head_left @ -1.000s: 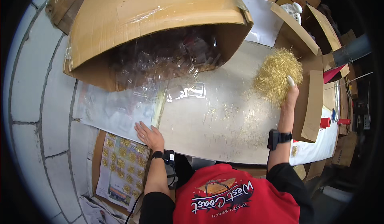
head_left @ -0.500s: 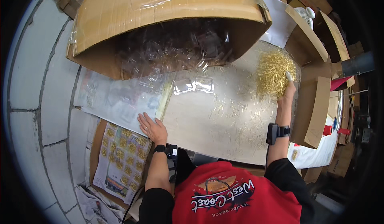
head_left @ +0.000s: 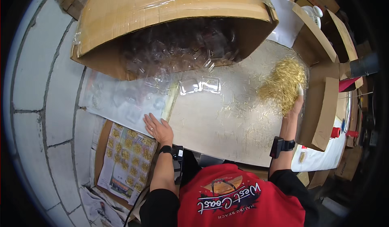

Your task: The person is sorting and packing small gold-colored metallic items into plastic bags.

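My right hand (head_left: 298,104) is at the right side of a heap of thin, gold, pin-like pieces (head_left: 283,83) on the table. Its thumb shows with a pale cover on the tip; the other fingers are hidden by the heap. My left hand (head_left: 160,130) lies flat, fingers spread, at the table's front edge by a plastic-covered sheet (head_left: 125,99), holding nothing. Loose gold pieces are scattered over the tabletop (head_left: 198,125) left of the heap. Two joined clear plastic shells (head_left: 199,86) lie in the middle, in front of the large carton.
A large cardboard carton (head_left: 174,4) opens toward me, with many clear plastic shells (head_left: 182,48) inside. Carton flaps (head_left: 324,113) border the right side. Below my left hand, a shallow box (head_left: 103,146) holds several small packs of gold pieces (head_left: 131,150). A block wall (head_left: 36,85) stands at left.
My right hand has shifted slightly right, and the gold heap has changed shape, its pieces blurred by motion. My left hand stays on the table edge; the whole view has shifted slightly.
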The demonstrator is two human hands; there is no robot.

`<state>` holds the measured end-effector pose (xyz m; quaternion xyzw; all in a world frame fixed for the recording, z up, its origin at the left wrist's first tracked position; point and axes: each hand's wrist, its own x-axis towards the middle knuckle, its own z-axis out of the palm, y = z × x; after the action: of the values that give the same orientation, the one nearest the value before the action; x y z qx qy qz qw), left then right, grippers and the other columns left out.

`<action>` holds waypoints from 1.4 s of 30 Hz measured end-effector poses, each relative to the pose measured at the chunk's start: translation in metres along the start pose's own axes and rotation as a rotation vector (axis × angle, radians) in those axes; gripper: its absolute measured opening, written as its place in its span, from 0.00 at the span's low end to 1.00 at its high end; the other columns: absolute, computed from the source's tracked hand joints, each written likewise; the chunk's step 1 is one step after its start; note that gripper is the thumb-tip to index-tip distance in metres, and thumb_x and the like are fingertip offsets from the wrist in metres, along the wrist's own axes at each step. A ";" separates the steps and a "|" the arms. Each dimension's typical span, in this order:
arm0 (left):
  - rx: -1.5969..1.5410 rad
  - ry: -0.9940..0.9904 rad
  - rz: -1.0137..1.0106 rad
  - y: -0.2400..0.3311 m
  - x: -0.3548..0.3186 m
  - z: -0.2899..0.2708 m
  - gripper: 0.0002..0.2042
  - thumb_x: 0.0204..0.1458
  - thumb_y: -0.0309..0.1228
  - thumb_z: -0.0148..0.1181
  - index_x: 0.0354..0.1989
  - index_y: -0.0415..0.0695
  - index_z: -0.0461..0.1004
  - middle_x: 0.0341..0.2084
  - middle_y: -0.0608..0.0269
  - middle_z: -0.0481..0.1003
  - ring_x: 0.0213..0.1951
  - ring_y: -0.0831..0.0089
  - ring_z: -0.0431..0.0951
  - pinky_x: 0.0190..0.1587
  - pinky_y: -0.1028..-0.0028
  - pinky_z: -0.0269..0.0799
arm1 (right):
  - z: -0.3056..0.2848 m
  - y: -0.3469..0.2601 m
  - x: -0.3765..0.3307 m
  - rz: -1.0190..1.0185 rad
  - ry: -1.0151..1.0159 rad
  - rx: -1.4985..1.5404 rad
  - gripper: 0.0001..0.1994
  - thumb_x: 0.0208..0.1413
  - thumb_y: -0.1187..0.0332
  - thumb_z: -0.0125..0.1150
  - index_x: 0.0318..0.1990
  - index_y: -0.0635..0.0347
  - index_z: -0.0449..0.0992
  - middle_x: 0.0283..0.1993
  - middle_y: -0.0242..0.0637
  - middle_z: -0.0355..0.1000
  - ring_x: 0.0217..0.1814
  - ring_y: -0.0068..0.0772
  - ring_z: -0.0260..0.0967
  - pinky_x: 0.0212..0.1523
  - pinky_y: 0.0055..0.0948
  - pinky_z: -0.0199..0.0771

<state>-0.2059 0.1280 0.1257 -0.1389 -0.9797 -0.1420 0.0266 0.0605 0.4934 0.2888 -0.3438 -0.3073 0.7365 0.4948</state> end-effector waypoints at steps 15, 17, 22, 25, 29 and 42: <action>0.019 -0.012 0.093 0.015 0.003 -0.004 0.30 0.53 0.30 0.50 0.62 0.33 0.49 0.65 0.43 0.45 0.67 0.50 0.41 0.65 0.55 0.40 | 0.024 -0.031 -0.028 0.042 0.007 -0.084 0.20 0.58 0.60 0.52 0.53 0.64 0.68 0.46 0.39 0.72 0.44 0.33 0.73 0.43 0.31 0.76; -0.324 -0.143 0.046 0.027 0.004 -0.008 0.28 0.51 0.25 0.52 0.61 0.32 0.52 0.65 0.42 0.45 0.67 0.48 0.42 0.66 0.58 0.42 | 0.027 -0.044 -0.041 0.005 -0.008 -0.096 0.21 0.58 0.58 0.52 0.53 0.63 0.67 0.47 0.39 0.72 0.44 0.33 0.73 0.42 0.31 0.77; -1.366 -0.986 0.015 0.184 -0.028 -0.028 0.27 0.53 0.31 0.57 0.61 0.40 0.56 0.58 0.55 0.59 0.59 0.64 0.59 0.61 0.67 0.55 | 0.089 -0.064 -0.086 -0.044 -0.067 0.057 0.24 0.58 0.53 0.52 0.54 0.63 0.66 0.46 0.40 0.71 0.43 0.33 0.73 0.40 0.31 0.77; -1.727 -1.734 -0.411 0.258 -0.046 -0.070 0.26 0.54 0.34 0.56 0.60 0.41 0.57 0.56 0.57 0.61 0.56 0.66 0.63 0.58 0.70 0.61 | 0.023 -0.028 -0.049 -0.015 0.102 -0.187 0.22 0.55 0.57 0.57 0.51 0.63 0.68 0.42 0.36 0.72 0.42 0.29 0.72 0.38 0.27 0.76; -1.949 -1.212 -0.423 0.248 -0.033 -0.070 0.14 0.52 0.28 0.57 0.47 0.41 0.68 0.43 0.60 0.72 0.47 0.67 0.72 0.51 0.66 0.70 | 0.041 -0.014 -0.080 0.042 0.079 -0.125 0.15 0.51 0.67 0.59 0.45 0.65 0.71 0.40 0.35 0.72 0.42 0.27 0.70 0.45 0.26 0.71; -1.605 -1.003 -0.143 0.200 0.014 -0.066 0.06 0.52 0.23 0.55 0.39 0.41 0.69 0.36 0.61 0.74 0.41 0.69 0.74 0.43 0.69 0.69 | 0.002 0.040 -0.083 0.211 0.136 -0.050 0.16 0.51 0.72 0.59 0.46 0.70 0.69 0.40 0.39 0.72 0.38 0.28 0.71 0.40 0.27 0.73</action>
<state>-0.1628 0.2966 0.2448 -0.1003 -0.4929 -0.6982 -0.5095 0.0612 0.4019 0.2751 -0.4354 -0.2533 0.7518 0.4255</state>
